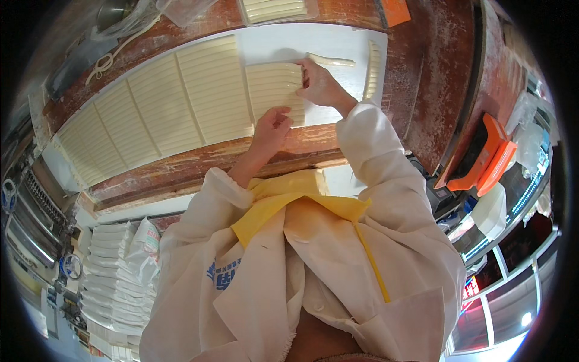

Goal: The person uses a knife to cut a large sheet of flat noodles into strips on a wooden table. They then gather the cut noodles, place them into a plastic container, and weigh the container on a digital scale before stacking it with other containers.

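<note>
My right hand [325, 85] is at the right end of a partly built block of pale dough strips [271, 83]. Its thumb and forefinger are spread along the strip ends, and its other fingers are partly hidden. My left hand [272, 127] is at the near edge of that block, fingers loosely bent and nothing visible in them. One loose dough strip [334, 60] lies just beyond my right hand, its left end close to the knuckles. Full blocks of side-by-side strips [212, 86] run leftward along a white board [271, 43].
A narrow row of short dough pieces [372, 70] lies by the board's right end. Past the far edge stands a clear plastic tray of strips [277, 10]. The brown worktop [307, 138] borders the board. Stacked white bags [111, 267] are low at left; an orange scale-like device [486, 156] is at right.
</note>
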Demonstrator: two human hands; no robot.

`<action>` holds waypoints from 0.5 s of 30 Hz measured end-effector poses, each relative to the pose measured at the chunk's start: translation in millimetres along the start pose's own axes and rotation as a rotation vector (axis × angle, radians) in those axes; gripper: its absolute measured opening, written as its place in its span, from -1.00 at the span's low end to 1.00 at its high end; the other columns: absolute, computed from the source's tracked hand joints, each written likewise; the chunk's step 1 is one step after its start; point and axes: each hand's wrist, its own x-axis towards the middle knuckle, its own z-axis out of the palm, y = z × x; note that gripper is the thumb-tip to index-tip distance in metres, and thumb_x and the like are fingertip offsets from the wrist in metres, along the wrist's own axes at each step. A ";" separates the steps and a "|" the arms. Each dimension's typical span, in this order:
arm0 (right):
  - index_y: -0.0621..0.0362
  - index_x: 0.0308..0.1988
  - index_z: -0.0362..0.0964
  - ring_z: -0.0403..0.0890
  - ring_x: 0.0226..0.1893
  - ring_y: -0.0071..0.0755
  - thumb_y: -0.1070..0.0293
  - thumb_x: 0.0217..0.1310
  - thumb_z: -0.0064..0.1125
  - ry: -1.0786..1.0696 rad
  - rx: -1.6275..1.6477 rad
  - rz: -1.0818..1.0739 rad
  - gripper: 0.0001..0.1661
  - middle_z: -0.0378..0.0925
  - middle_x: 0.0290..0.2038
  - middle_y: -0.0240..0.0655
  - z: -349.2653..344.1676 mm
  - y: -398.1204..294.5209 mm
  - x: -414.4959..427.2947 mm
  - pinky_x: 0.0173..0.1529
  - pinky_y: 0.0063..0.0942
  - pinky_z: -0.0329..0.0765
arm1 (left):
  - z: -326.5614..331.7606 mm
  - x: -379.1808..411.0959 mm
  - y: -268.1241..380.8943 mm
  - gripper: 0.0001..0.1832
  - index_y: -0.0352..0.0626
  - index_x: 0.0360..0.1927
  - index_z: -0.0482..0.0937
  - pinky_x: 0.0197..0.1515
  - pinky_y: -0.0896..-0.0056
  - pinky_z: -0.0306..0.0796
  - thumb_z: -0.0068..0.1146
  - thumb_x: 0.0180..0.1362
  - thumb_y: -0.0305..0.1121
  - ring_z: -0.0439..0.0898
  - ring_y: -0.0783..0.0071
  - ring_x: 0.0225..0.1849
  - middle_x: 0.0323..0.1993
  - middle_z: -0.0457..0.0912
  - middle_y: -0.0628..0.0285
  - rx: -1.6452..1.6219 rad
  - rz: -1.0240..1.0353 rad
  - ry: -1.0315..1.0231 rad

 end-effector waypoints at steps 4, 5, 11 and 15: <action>0.25 0.16 0.36 0.62 -0.19 -0.45 0.44 0.09 0.42 0.019 0.021 0.022 -0.36 0.60 -0.15 -0.26 2.7 0.0 3.9 -0.06 -0.48 0.58 | 9.8 11.1 -0.1 -0.58 -0.20 0.30 0.45 -0.22 0.55 0.48 0.09 0.39 -0.39 0.59 0.58 -0.18 -0.14 0.63 0.27 0.073 0.044 -0.038; 0.26 0.13 0.37 0.62 -0.20 -0.47 0.38 0.15 0.40 0.045 0.030 0.038 -0.42 0.60 -0.18 -0.26 4.5 -0.4 3.6 -0.08 -0.48 0.58 | 12.0 11.7 1.5 -0.58 -0.19 0.30 0.45 -0.21 0.54 0.49 0.10 0.39 -0.39 0.60 0.58 -0.18 -0.13 0.64 0.27 0.063 0.038 -0.036; 0.25 -0.16 0.40 0.67 -0.40 -0.10 0.06 0.43 0.17 0.377 -0.104 0.116 -0.58 0.61 -0.45 -0.10 38.4 -1.6 4.7 -0.28 -0.19 0.58 | 11.3 11.2 1.4 -0.62 -0.18 0.25 0.50 -0.19 0.50 0.50 0.10 0.41 -0.34 0.61 0.56 -0.20 -0.11 0.68 0.26 0.004 -0.043 -0.038; 0.20 -0.31 0.35 0.64 -0.44 0.33 -0.01 0.50 0.02 0.576 -0.288 0.101 -0.52 0.62 -0.50 0.06 59.0 -9.5 7.8 -0.34 0.13 0.56 | 5.6 6.8 -3.8 -0.69 -0.21 0.15 0.57 -0.18 0.49 0.52 0.07 0.44 -0.31 0.61 0.54 -0.21 -0.14 0.68 0.25 -0.079 -0.078 0.010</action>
